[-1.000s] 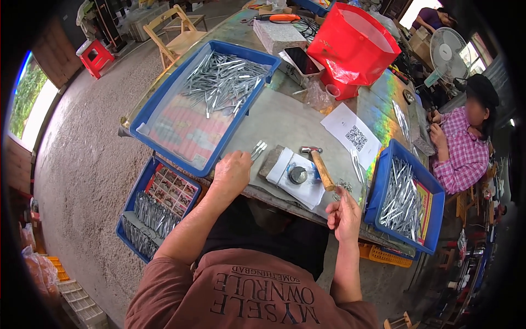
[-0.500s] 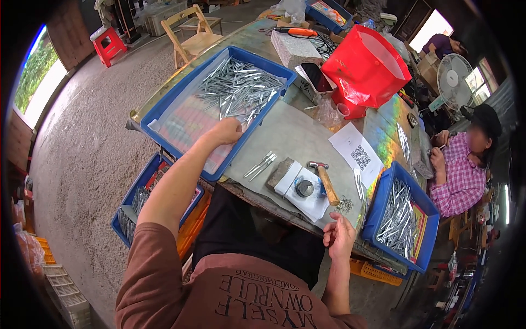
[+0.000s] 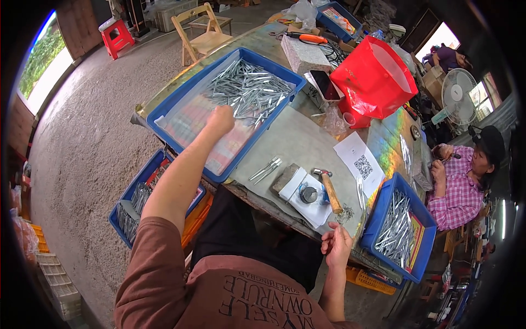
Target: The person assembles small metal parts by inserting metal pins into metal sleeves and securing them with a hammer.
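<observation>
My left hand (image 3: 221, 122) reaches into a large blue tray (image 3: 222, 176), over its lining and at the near edge of a pile of slim silver metal pieces (image 3: 246, 88). Its fingers are turned away from view, so whether they hold a piece is hidden. Empty, with loosely bent fingers apart, my right hand (image 3: 337, 244) hovers at the table's front edge. Just beyond it lie a ball-peen hammer (image 3: 331, 192) with a wooden handle and a block with a round dark metal stub (image 3: 308, 194). A few silver pieces (image 3: 266, 170) lie together left of the block.
A smaller blue tray (image 3: 377, 211) of silver pieces stands at the right. Beyond are a printed sheet (image 3: 359, 163), a phone (image 3: 325, 85), a red bag (image 3: 372, 77) and a stone block (image 3: 304, 54). A co-worker in a checked shirt (image 3: 457, 186) sits at the far right, near a fan (image 3: 459, 93).
My left hand has moved leftward inside the tray, away from its right rim. My right hand stays near the table edge. The whole view has shifted slightly.
</observation>
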The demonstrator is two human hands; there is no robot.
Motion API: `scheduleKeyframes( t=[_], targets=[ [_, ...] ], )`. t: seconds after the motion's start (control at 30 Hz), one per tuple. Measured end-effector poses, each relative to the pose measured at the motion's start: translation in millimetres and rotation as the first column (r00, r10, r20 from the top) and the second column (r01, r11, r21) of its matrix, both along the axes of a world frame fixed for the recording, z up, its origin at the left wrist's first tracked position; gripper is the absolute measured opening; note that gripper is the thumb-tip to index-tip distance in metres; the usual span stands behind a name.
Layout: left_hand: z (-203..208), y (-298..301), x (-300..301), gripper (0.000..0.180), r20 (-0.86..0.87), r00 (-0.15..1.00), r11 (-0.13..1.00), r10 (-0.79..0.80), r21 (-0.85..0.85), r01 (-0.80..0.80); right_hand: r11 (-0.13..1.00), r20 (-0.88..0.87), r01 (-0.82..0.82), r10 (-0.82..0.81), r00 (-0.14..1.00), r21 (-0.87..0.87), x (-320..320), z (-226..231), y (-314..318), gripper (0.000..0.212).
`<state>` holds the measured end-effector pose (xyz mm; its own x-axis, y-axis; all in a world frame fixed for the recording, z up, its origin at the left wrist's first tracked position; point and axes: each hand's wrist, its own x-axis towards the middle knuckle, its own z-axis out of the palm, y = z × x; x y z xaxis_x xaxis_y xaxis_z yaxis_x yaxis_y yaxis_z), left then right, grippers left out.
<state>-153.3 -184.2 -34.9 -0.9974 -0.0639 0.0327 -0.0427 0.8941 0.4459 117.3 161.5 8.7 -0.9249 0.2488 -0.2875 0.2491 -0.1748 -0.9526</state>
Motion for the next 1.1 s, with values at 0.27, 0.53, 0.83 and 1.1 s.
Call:
scheduleKeyframes(
  t=[0.27,0.53,0.83,1.1],
  targets=[
    [24.4,-0.7,11.1,0.022,0.134,0.974,0.983,0.184,-0.022,-0.183,0.999,0.014,0.016,-0.016,1.0,-0.033,2.8,-3.6,-1.9,0.03],
    [14.4,-21.7,7.2,0.022,0.081,0.987,0.988,0.137,-0.078,-0.131,0.999,0.01,0.017,-0.017,1.0,-0.041,5.7,-5.5,-3.0,0.03],
    [82.5,-19.3,77.0,0.011,-0.171,0.985,0.958,-0.014,0.281,0.063,0.994,-0.031,0.102,-0.103,0.994,-0.028,12.3,-3.7,4.1,0.028],
    [126.6,59.5,191.6,0.006,-0.126,0.78,0.689,-0.613,0.399,0.605,0.997,-0.206,0.021,-0.005,0.979,0.076,13.5,19.8,-16.7,0.017]
  ],
)
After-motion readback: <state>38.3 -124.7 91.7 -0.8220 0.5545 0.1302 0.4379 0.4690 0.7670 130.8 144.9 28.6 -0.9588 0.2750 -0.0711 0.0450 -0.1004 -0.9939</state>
